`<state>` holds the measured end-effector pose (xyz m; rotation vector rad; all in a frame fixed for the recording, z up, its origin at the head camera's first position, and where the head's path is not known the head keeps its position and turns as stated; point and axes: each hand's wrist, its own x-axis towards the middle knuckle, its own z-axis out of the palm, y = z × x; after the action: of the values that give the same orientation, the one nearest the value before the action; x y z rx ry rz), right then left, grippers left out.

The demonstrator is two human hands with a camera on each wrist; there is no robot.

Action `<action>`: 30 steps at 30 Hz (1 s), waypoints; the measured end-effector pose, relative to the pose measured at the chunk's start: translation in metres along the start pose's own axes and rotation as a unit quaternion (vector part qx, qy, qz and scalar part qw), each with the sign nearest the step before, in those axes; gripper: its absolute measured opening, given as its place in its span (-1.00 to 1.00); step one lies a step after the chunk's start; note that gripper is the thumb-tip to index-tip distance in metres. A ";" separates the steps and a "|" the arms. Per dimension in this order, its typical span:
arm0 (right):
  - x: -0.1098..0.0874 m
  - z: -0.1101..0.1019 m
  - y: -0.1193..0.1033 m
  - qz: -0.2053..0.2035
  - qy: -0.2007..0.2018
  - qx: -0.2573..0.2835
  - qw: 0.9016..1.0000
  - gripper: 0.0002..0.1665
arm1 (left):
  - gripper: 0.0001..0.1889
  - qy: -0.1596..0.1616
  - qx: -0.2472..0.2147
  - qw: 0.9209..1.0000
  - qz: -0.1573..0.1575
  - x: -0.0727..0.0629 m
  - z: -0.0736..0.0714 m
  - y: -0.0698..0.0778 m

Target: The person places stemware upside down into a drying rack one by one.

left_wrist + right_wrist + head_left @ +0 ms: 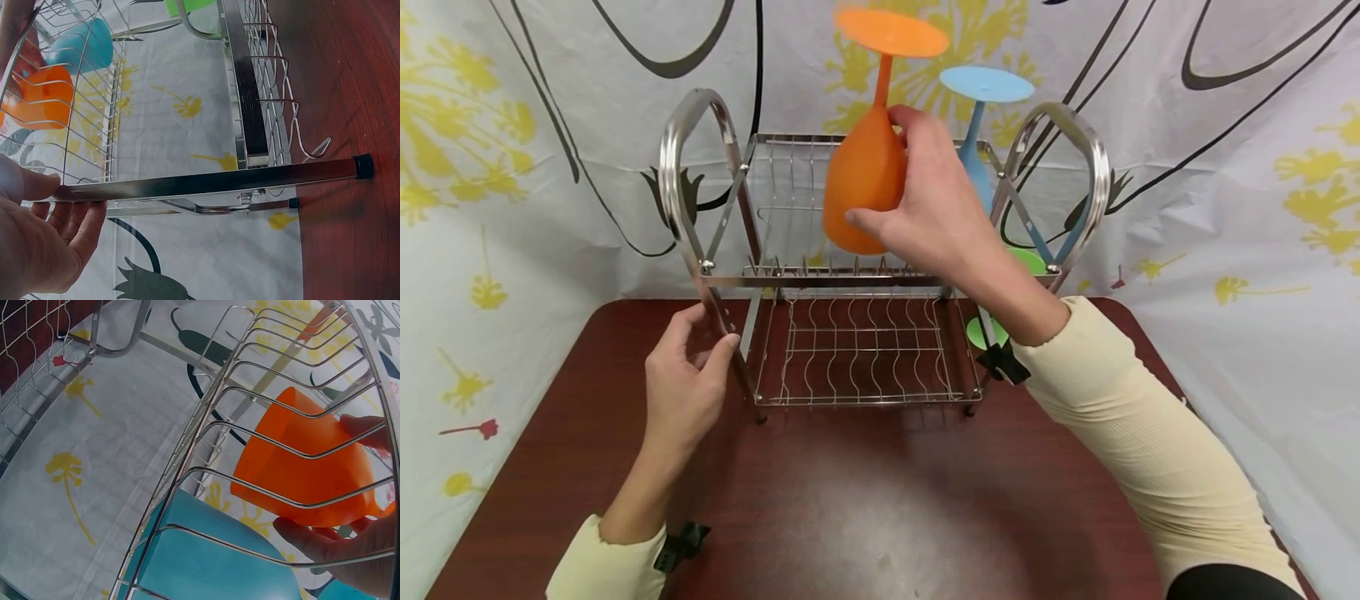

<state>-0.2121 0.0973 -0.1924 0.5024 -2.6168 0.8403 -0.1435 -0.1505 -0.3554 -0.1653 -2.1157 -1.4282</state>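
Left hand (683, 392) grips rack (857, 275) leg | right hand (936, 212) grips orange glass (861, 187), rim hidden

A dark reddish-brown wooden table (865, 508) is filling the lower half of the scene, its polished top catching a soft, pale glare near the middle. A white fabric backdrop (1225, 192) is hanging behind it and wrapping around both sides, printed with yellow dandelion-like flowers, sweeping black curved lines and a few small red blooms. Even light is falling across everything.
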 end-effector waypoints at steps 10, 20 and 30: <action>0.004 0.004 0.001 0.021 -0.031 -0.029 0.999 0.10 | -0.67 -0.004 0.010 1.000 -0.004 0.000 0.000 -0.001; 0.004 0.009 0.006 0.025 -0.056 -0.054 0.997 0.11 | -0.67 -0.009 0.012 1.000 -0.005 -0.001 0.001 -0.001; 0.006 0.010 0.008 0.030 -0.068 -0.072 0.995 0.07 | -0.66 -0.016 0.023 1.000 0.008 0.002 0.003 -0.005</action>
<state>-0.2227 0.0956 -0.2017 0.4573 -2.8055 0.6484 -0.1486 -0.1503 -0.3594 -0.1885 -2.1647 -1.3753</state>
